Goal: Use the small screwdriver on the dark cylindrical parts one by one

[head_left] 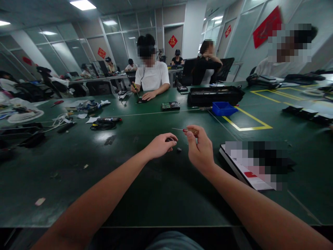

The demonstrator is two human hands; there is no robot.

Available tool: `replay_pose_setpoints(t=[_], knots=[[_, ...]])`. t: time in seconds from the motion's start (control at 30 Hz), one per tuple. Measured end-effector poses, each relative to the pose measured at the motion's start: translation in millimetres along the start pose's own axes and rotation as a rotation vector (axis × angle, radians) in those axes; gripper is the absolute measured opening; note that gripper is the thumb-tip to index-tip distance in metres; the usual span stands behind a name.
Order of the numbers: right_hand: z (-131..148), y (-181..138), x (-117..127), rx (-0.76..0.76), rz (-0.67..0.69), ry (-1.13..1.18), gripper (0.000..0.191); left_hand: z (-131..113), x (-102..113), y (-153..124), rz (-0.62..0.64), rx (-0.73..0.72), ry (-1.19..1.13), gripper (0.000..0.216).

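Observation:
My right hand [199,147] is closed around the handle of a thin screwdriver [185,130], whose metal shaft points left over the table. Just left of it, the fingers of my left hand [163,144] curl around a small dark part [169,139], too hidden to name. On the green tabletop between the hands lies a tiny grey metal piece [179,149]. The screwdriver tip is above the left fingertips and apart from them.
A box [234,166] lies right of my right forearm. Beyond my hands are a blue bin [224,108], a long black tray [214,95], a hard drive [170,106] and a coiled black cable [105,123]. Across the table a person [152,74] works with a screwdriver.

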State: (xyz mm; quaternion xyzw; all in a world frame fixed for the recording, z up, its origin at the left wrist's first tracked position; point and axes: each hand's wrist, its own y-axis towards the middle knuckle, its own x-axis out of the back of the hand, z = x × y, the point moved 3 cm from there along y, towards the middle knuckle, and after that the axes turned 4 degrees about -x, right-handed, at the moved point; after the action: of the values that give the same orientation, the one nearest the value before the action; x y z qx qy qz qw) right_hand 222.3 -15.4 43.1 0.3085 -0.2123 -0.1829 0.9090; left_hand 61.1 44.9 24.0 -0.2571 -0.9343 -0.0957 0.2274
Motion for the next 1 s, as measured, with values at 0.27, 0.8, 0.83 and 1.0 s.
replay_pose_setpoints(t=[0.27, 0.8, 0.83, 1.0], knots=[[-4, 1, -1, 0.013, -0.015, 0.028, 0.020, 0, -26, 13, 0.172, -0.105, 0.796, 0.027], [-3, -1, 0, -0.013, 0.019, 0.037, 0.020, 42, 80, -30, -0.270, 0.374, -0.652, 0.016], [-3, -1, 0, -0.015, 0.022, 0.037, 0.020, 47, 93, -39, -0.324, 0.391, -0.740, 0.016], [-5, -1, -2, -0.022, 0.027, 0.048, 0.021, 67, 161, -88, -0.631, 0.418, -0.841, 0.017]])
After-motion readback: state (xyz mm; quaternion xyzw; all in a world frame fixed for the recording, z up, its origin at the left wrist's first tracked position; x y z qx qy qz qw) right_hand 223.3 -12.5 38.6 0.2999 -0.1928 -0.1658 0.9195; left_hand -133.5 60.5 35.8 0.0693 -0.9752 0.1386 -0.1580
